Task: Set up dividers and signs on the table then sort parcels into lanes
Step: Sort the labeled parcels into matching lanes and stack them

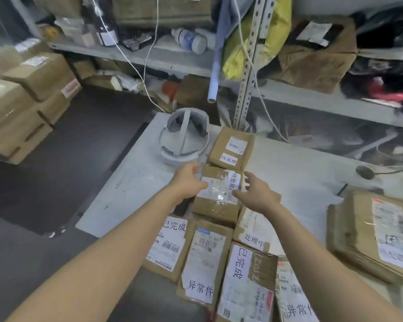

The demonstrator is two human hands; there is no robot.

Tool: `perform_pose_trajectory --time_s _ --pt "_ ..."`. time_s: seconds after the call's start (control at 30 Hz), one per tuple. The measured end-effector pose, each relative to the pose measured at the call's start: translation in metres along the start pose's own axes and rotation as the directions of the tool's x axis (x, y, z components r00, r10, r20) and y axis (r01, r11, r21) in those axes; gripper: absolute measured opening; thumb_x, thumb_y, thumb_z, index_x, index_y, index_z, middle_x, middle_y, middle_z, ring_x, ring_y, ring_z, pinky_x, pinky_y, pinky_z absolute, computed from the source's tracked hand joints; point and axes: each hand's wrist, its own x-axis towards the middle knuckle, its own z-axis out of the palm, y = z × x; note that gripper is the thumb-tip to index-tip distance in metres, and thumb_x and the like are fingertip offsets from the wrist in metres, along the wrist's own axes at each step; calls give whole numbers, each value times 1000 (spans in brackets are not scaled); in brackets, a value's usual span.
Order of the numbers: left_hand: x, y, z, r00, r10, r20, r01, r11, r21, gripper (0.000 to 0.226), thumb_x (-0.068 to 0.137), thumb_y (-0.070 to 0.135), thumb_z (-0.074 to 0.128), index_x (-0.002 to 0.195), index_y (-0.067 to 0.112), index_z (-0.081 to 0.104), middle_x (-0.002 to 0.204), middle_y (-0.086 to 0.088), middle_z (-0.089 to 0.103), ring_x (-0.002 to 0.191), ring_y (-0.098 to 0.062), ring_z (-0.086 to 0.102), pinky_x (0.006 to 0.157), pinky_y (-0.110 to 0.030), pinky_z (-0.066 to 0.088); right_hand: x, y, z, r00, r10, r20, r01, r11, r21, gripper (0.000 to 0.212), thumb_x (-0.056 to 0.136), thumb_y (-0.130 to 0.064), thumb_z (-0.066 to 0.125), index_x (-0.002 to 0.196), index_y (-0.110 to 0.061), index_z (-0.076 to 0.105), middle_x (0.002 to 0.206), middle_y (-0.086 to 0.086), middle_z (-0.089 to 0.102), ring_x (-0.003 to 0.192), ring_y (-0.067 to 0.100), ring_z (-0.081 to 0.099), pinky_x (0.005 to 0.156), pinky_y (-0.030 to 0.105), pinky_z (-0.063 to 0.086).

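Note:
A brown cardboard parcel with a white shipping label and a paper tag sits in the middle of the white table. My left hand lies against its left side, fingers relaxed. My right hand hovers at its right edge with the fingers spread. Behind it lies another tagged parcel. Nearer to me stand several more brown parcels with paper signs, among them one at the left, one in the middle and one to the right.
A white headset rests at the table's far left corner. A stack of flat parcels lies at the right. Metal shelving full of boxes stands behind the table, and cartons are piled on the floor at the left.

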Motion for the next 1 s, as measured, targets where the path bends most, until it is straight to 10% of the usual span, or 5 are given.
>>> perform_pose_trajectory --time_s 0.17,0.3,0.53,0.8,1.0 --pt "41 -18 12 980 -147 135 127 981 143 75 80 19 80 144 19 42 133 -7 53 120 -23 50 95 -35 49 20 7 13 986 120 118 -127 990 59 66 84 -43 70 137 -10 47 131 9 58 117 27 58 85 39 53" --pt "68 -25 14 950 -137 279 91 981 173 29 73 23 84 90 26 60 88 16 64 87 -8 62 59 -15 48 22 6 20 972 160 171 -176 981 83 40 79 -43 72 113 -23 64 103 -4 69 94 19 66 67 29 52" --pt "86 -38 20 946 -66 318 21 990 142 78 60 26 88 127 30 47 104 11 60 101 -15 58 81 -28 48 27 -8 38 937 335 96 -347 923 167 50 67 -38 83 111 -23 64 100 -4 71 93 18 68 85 43 58" --pt "88 -48 10 952 83 294 -94 995 23 102 57 27 92 144 34 39 132 9 57 111 -10 53 79 -24 47 15 -17 43 882 466 -66 -391 803 450 33 68 -19 89 90 -31 67 89 -16 72 73 -3 67 54 20 53" --pt "75 -26 3 941 172 291 -166 985 -45 92 59 30 85 133 54 35 118 21 59 111 -10 56 70 -22 47 2 -25 27 851 497 -167 -335 760 557 37 66 -21 89 89 -37 64 97 -14 75 88 1 70 78 32 60"
